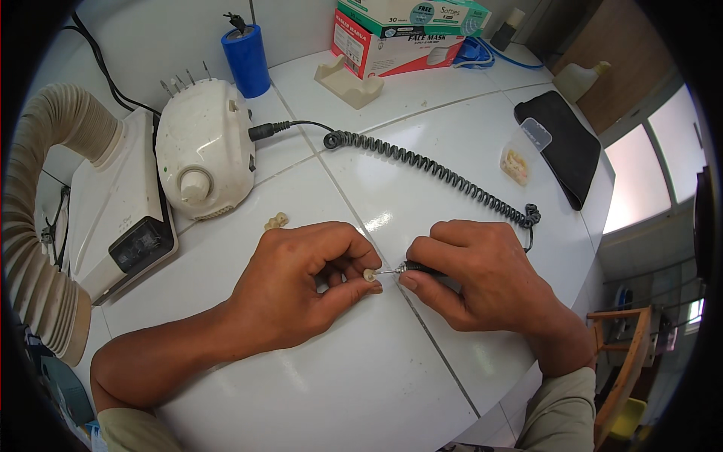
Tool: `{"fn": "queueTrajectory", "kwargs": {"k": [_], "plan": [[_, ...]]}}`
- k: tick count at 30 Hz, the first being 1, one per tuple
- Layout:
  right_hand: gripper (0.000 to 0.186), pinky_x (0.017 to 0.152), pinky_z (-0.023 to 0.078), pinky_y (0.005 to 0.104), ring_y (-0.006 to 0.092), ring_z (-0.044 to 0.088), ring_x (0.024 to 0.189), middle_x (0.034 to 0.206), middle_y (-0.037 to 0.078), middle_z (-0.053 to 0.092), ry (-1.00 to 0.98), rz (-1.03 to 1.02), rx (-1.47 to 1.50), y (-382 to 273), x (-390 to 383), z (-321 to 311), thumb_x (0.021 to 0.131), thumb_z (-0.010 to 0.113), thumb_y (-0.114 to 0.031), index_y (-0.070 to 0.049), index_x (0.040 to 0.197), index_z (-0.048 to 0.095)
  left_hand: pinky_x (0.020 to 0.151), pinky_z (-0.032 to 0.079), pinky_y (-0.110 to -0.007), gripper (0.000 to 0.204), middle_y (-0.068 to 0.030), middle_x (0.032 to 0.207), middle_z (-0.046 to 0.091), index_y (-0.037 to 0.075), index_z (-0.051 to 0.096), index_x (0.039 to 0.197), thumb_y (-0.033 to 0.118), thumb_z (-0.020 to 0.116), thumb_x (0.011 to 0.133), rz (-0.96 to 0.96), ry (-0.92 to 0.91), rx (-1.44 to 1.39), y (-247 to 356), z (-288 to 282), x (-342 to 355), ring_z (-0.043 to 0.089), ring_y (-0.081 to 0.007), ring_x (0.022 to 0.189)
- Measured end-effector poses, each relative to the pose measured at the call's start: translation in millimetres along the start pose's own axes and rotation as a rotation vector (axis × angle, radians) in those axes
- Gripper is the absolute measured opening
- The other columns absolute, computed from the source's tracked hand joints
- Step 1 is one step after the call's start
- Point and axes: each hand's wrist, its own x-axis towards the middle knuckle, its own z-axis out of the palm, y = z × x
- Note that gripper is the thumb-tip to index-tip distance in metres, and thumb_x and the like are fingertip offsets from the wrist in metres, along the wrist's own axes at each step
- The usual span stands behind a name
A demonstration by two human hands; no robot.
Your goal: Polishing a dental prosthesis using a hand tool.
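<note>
Between the thumb and fingertips of my left hand is a small cream dental crown, partly covered by the fingers. My right hand grips a dark rotary handpiece with a metal nose. Its thin bur points left and meets the crown, or sits very close to it. From behind my right hand a black coiled cord runs to the white control unit at the left. Just beyond my left hand lies a cream tooth-like piece on the white tiled table.
A ribbed hose and white boxy machine stand at the left. At the back are a blue cylinder, a beige holder and stacked cardboard boxes. A clear container and black pouch lie at the right.
</note>
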Motion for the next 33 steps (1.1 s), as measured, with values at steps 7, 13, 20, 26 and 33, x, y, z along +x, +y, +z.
{"fn": "queueTrajectory", "kwargs": {"k": [7, 13, 20, 26, 33], "plan": [[0.021, 0.054, 0.046, 0.0425, 0.0271, 0.063, 0.061, 0.070, 0.006, 0.058, -0.010, -0.003, -0.003, -1.0, -1.0, -0.4, 0.100, 0.078, -0.030, -0.010, 0.095, 0.073, 0.071, 0.059, -0.026, 0.019, -0.0040, 0.090, 0.075, 0.001, 0.075, 0.106, 0.003, 0.089, 0.094, 0.021, -0.013, 0.028, 1.4, -0.6, 0.3, 0.072, -0.0099, 0.081], [0.020, 0.054, 0.047, 0.0422, 0.0270, 0.063, 0.062, 0.070, 0.005, 0.058, 0.002, 0.014, 0.003, -0.7, -0.3, 1.3, 0.101, 0.078, -0.030, -0.010, 0.097, 0.073, 0.072, 0.059, -0.026, 0.019, -0.0038, 0.089, 0.075, 0.000, 0.075, 0.107, 0.004, 0.089, 0.094, 0.009, -0.016, -0.017, -0.7, -0.1, 0.2, 0.072, -0.0098, 0.081], [0.021, 0.055, 0.047, 0.0420, 0.0264, 0.064, 0.062, 0.073, 0.005, 0.059, -0.005, -0.025, -0.027, -0.3, -0.7, 3.3, 0.102, 0.078, -0.030, -0.010, 0.097, 0.072, 0.071, 0.058, -0.026, 0.019, -0.0039, 0.089, 0.076, 0.000, 0.075, 0.106, 0.004, 0.089, 0.094, -0.015, -0.016, -0.020, 0.2, 0.1, 0.4, 0.071, -0.0093, 0.080], [0.022, 0.054, 0.046, 0.0411, 0.0256, 0.062, 0.061, 0.072, 0.005, 0.057, 0.026, -0.035, -0.038, -1.4, -0.9, 7.1, 0.103, 0.078, -0.032, -0.012, 0.096, 0.071, 0.069, 0.058, -0.025, 0.019, -0.0036, 0.089, 0.076, 0.001, 0.074, 0.105, 0.005, 0.089, 0.093, 0.000, -0.015, 0.005, -0.7, 0.3, 1.6, 0.071, -0.0086, 0.078], [0.023, 0.054, 0.046, 0.0410, 0.0250, 0.061, 0.060, 0.071, 0.004, 0.055, 0.024, -0.019, -0.027, -3.1, -1.8, 6.0, 0.103, 0.078, -0.033, -0.013, 0.094, 0.071, 0.068, 0.058, -0.024, 0.018, -0.0031, 0.089, 0.076, 0.001, 0.073, 0.103, 0.004, 0.088, 0.092, 0.015, -0.010, 0.022, -0.9, 1.2, 1.3, 0.072, -0.0082, 0.079]]}}
